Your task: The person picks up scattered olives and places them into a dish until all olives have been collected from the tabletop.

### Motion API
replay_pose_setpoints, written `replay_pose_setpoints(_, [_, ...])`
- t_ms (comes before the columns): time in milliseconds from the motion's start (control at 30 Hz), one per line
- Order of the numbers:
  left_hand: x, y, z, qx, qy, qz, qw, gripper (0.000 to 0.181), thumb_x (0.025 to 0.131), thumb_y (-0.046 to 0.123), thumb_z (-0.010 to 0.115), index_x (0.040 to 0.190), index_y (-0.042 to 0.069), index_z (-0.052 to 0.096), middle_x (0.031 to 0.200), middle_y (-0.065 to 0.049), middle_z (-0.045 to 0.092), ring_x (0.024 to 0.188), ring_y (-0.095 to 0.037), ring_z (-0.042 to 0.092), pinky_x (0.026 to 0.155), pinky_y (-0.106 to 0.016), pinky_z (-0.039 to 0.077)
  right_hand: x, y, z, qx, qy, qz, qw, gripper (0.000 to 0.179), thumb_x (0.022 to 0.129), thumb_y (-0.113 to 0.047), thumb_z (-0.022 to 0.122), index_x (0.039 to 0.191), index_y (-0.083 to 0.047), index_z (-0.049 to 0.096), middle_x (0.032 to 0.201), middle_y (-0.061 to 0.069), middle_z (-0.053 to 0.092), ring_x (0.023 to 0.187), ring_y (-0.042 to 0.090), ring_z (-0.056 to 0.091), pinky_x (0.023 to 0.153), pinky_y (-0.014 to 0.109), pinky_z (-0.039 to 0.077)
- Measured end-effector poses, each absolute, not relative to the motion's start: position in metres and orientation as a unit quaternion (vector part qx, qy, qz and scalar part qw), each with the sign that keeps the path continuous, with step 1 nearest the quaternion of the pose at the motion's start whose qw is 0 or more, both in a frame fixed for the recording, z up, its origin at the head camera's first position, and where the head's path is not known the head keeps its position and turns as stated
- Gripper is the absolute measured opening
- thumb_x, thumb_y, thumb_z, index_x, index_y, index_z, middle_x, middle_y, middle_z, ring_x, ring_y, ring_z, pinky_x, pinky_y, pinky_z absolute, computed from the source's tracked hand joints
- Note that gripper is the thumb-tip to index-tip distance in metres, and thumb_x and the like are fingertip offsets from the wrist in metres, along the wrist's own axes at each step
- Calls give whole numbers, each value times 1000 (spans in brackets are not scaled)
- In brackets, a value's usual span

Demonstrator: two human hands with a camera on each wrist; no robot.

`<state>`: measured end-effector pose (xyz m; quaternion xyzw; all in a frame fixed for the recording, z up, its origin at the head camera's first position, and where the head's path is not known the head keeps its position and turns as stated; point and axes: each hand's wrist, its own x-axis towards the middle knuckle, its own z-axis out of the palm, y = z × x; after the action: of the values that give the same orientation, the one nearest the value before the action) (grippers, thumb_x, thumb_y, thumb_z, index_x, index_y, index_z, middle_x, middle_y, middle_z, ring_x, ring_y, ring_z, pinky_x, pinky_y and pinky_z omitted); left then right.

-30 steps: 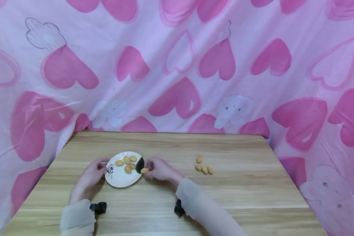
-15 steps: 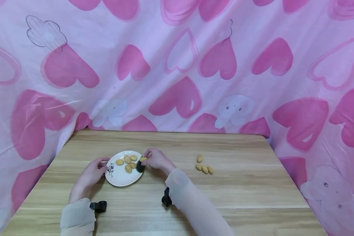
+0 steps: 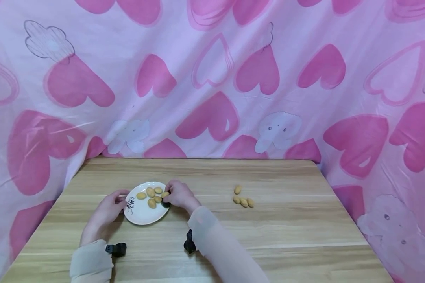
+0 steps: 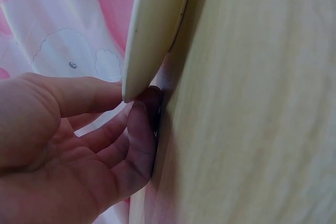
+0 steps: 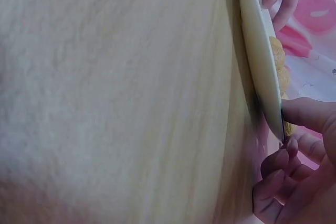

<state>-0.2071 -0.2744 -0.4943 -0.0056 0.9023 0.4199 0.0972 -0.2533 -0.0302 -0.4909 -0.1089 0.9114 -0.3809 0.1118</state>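
A white plate (image 3: 143, 217) with a black sprig pattern at left and a dark patch on its right rim sits on the wooden table. Several small oval yellow-brown pieces (image 3: 150, 192) lie on it. My left hand (image 3: 109, 206) grips the plate's left rim; the left wrist view shows the thumb on the edge and curled fingers below it. At the right rim, my right hand (image 3: 180, 195) pinches one more oval piece (image 3: 165, 194) over the dark patch. The right wrist view shows that piece (image 5: 289, 128) beside the thumb, partly hidden by the fingers.
To the right on the table (image 3: 290, 220), several more oval pieces (image 3: 243, 202) lie in a loose group. A pink heart-patterned cloth (image 3: 212, 78) hangs behind the table and at its sides. Black cameras (image 3: 117, 249) sit on both wrists.
My right hand has carried its oval piece from outside the plate's right rim, up and to the left, onto the rim. The left hand keeps its hold; the plate stays in place.
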Motion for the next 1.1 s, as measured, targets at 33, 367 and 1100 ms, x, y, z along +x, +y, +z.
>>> replay_pose_setpoints(33, [-207,-274,-494,-7,902,420,97,42,97,6,47,138,-4,44,111,-24,57,98,-33,54,79,-41,44,-253,-30,-491,-112,913,-376,110,21,76,-9,81,84,-12,62,67,-6,59,67,11,51,65,24,41])
replay_pose_setpoints(367, [-207,-279,-491,1,904,417,87,42,97,5,47,137,-5,45,110,-25,57,98,-33,54,77,-38,44,-248,-19,-474,-145,885,-407,173,42,85,-15,76,123,-13,58,81,1,58,65,12,52,61,25,44])
replay_pose_setpoints(1100, [-206,-275,-491,-10,901,421,108,42,99,7,46,139,-3,44,114,-24,56,99,-33,54,79,-42,45,-185,123,-431,-75,809,-583,4,22,95,-6,61,116,0,60,98,16,58,75,36,61,64,35,52])
